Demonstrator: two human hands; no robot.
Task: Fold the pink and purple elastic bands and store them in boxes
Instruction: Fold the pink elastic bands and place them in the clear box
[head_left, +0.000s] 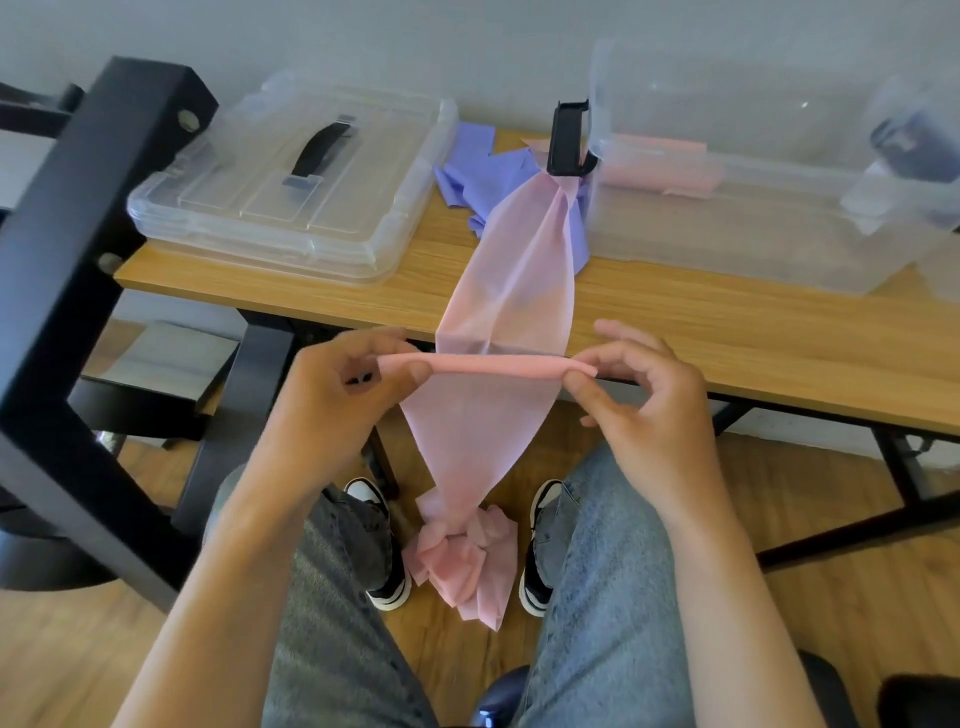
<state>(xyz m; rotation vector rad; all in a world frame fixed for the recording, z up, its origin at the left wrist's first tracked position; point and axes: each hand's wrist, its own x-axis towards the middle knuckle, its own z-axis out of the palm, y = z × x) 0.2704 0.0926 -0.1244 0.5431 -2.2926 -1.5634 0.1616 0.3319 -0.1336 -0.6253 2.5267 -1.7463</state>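
A long pink elastic band (511, 280) runs from the table down to the floor, where its end lies bunched between my shoes. My left hand (337, 395) and my right hand (644, 400) each pinch one end of a rolled fold of this band, held level in front of the table edge. A purple elastic band (488, 176) lies crumpled on the table behind it. At the right stands an open clear box (727, 218) with a folded pink band (660, 171) inside. The box lid (291, 176) with a black handle lies at the left.
The wooden table (727, 338) has black metal legs. A thick black frame post (78, 249) slants across the left. A black clip (569, 137) hangs on the box's left wall. My knees in jeans are below, over a wood floor.
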